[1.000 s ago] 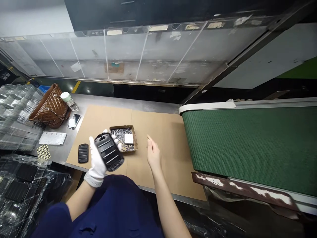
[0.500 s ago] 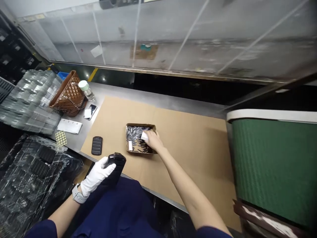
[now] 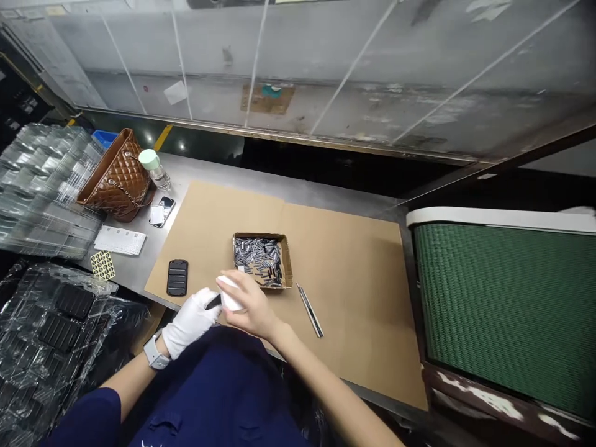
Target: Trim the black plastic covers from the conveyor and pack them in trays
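1. White block (image 3: 230, 293): in right hand (image 3: 251, 304), fingers clamped on it, up against black piece (image 3: 213, 302).
2. Gloved left hand (image 3: 190, 320): fingers closed on black piece, mostly hidden.
3. Near both: cardboard tray (image 3: 287, 261) of small metallic parts.
4. Left: ribbed black case (image 3: 177, 277), flat on cardboard sheet (image 3: 354, 279) over desk (image 3: 209, 169).
5. Right: slim tool (image 3: 310, 311), then green conveyor belt (image 3: 498, 298).

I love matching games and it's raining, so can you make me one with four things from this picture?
Things:
1. Left hand
2. Right hand
3. Cardboard box
4. Conveyor belt

Clues:
A. Holds lots of small parts
B. Has a green surface
C. Bare, gripping a white block
D. Wears a white glove

Pairs: 1-D, 2-C, 3-A, 4-B
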`<act>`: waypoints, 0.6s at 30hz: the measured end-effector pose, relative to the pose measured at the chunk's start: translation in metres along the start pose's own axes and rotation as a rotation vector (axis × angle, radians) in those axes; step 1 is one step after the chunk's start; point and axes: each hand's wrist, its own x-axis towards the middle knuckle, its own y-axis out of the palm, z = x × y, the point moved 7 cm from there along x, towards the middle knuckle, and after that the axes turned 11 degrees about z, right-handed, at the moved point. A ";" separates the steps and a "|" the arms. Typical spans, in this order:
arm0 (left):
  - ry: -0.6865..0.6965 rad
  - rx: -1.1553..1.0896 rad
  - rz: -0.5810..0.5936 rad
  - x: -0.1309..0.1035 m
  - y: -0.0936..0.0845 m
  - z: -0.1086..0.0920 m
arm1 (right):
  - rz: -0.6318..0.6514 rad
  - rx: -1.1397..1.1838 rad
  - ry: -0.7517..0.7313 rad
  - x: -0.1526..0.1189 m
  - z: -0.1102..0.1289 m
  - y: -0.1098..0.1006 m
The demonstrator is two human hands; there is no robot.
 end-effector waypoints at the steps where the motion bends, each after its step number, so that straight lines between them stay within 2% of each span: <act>1: 0.046 0.013 0.077 0.001 0.003 -0.004 | 0.016 -0.001 -0.009 -0.001 -0.002 -0.003; 3: 0.093 0.076 0.165 0.002 0.004 -0.009 | 0.054 -0.013 -0.025 -0.005 -0.003 -0.006; 6: 0.064 0.199 0.182 0.003 0.000 -0.009 | 0.039 -0.066 0.044 -0.007 -0.006 -0.011; 9: 0.080 0.192 0.196 0.006 0.000 -0.007 | 0.074 -0.098 0.035 -0.003 0.001 -0.009; 15: 0.139 0.101 0.140 0.011 0.001 -0.007 | 0.040 -0.135 0.071 0.006 0.001 -0.011; 18: 0.095 0.158 0.079 0.010 -0.003 -0.011 | -0.026 -0.054 0.166 0.008 -0.008 -0.014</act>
